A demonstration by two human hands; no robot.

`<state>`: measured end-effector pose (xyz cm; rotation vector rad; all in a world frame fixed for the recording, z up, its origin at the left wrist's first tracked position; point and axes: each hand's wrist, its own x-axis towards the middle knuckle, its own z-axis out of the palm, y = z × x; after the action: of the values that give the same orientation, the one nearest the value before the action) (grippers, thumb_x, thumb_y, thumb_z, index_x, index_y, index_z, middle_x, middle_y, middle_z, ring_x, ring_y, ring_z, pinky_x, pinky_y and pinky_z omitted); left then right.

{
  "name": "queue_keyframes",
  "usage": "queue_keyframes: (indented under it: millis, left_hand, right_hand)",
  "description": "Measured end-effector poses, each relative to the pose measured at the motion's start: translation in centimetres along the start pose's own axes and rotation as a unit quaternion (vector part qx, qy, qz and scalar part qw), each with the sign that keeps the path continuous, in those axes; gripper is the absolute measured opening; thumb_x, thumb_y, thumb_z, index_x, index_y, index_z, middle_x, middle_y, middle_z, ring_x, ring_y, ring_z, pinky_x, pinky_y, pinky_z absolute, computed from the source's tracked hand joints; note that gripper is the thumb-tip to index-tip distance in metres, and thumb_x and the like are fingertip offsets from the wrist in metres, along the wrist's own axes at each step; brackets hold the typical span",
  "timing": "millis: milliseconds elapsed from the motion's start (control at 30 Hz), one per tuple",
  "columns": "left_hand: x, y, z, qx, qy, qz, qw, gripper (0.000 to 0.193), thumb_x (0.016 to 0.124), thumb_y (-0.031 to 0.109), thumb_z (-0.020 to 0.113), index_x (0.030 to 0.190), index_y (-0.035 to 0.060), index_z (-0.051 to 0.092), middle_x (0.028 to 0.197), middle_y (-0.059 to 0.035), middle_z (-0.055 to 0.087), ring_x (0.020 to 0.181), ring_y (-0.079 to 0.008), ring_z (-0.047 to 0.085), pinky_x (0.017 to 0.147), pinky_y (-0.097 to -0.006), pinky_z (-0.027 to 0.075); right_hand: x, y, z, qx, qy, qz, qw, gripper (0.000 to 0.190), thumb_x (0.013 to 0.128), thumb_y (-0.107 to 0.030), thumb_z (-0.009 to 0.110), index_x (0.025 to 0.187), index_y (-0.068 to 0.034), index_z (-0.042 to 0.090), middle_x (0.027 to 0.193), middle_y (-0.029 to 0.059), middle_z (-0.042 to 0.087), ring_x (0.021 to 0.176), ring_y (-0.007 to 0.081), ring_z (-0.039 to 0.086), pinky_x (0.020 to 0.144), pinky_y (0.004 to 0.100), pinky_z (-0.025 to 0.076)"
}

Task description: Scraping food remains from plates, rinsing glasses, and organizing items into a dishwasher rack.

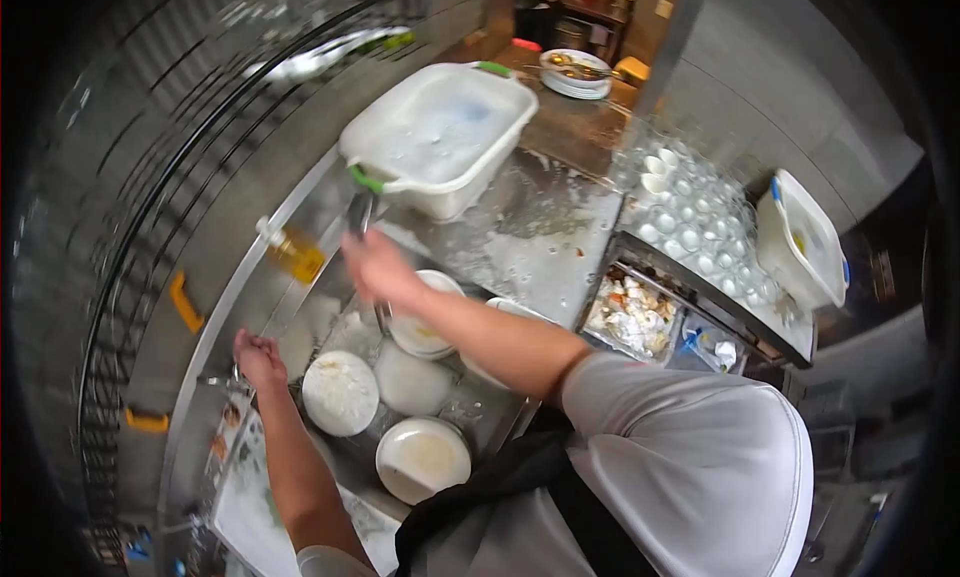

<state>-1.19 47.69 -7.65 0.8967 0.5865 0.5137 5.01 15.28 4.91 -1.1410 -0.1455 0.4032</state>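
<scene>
At the sink's left wall, my left hand [261, 361] is curled on a metal tap handle [236, 373]. My right hand [381, 269], blurred, is closed around a dark, shiny handle-like thing [361, 213] over the sink; its exact kind is unclear. Below the hands, a white plate [340, 393], a white bowl [423, 459] and another white dish [424, 337] lie in the metal sink, with cloudy water around them. A bottle of yellow liquid [296, 258] with a white pump top lies near the sink's back edge, left of my right hand.
A white tub [439, 138] of sudsy water stands beyond the sink. Stacked plates [576, 74] hold cutlery farther back. Many glasses and cups [694, 224] fill the right shelf beside another white tub [802, 239]. Food scraps [634, 314] sit in a container below. A wire rack runs along the left.
</scene>
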Motion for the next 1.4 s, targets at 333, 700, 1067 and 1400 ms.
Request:
queue_keyframes:
  millis: [333,700,1067,1400]
  left_hand:
    - [-7.7,-11.1,4.9,0.295,0.016,-0.133,0.946,0.045,0.096,0.043,0.061,0.125,0.0101,0.058,0.104,-0.004,0.058,0.082,-0.0195,0.058,0.071,-0.0327,0.05]
    - [-29.0,-9.7,-0.7,0.35,0.137,-0.222,0.9,0.073,0.102,0.061,0.04,0.161,0.02,0.025,0.162,-0.0141,0.034,0.138,-0.0372,0.043,0.11,-0.0569,0.041]
    - [-31.2,-13.5,17.3,0.441,0.161,0.138,0.872,0.009,0.097,0.008,0.059,0.104,0.003,0.063,0.098,-0.0023,0.062,0.093,-0.014,0.057,0.084,-0.0278,0.048]
    - [-23.5,-30.1,40.7,0.32,-0.263,-0.173,0.894,0.054,0.1,0.021,0.062,0.15,0.0108,0.045,0.119,-0.0034,0.06,0.099,-0.0149,0.057,0.085,-0.0324,0.05]
  right_hand:
    - [9.0,-19.7,-36.4,-0.072,0.286,-0.155,0.943,0.021,0.095,-0.016,0.057,0.109,-0.007,0.069,0.09,0.0025,0.068,0.074,0.013,0.061,0.063,0.03,0.05]
    - [37.0,-16.0,-53.3,-0.351,0.193,0.112,0.909,0.037,0.081,-0.028,0.076,0.109,-0.003,0.075,0.11,0.0145,0.075,0.093,0.0266,0.074,0.072,0.037,0.06]
    - [24.0,-10.2,-59.9,-0.435,0.412,0.018,0.801,0.049,0.074,-0.015,0.07,0.116,0.008,0.06,0.12,0.0332,0.065,0.119,0.0465,0.061,0.104,0.0466,0.05]
    - [1.1,-1.3,-47.7,-0.405,0.426,-0.138,0.797,0.082,0.069,-0.009,0.075,0.144,0.003,0.044,0.139,0.0306,0.05,0.126,0.0473,0.052,0.108,0.052,0.042]
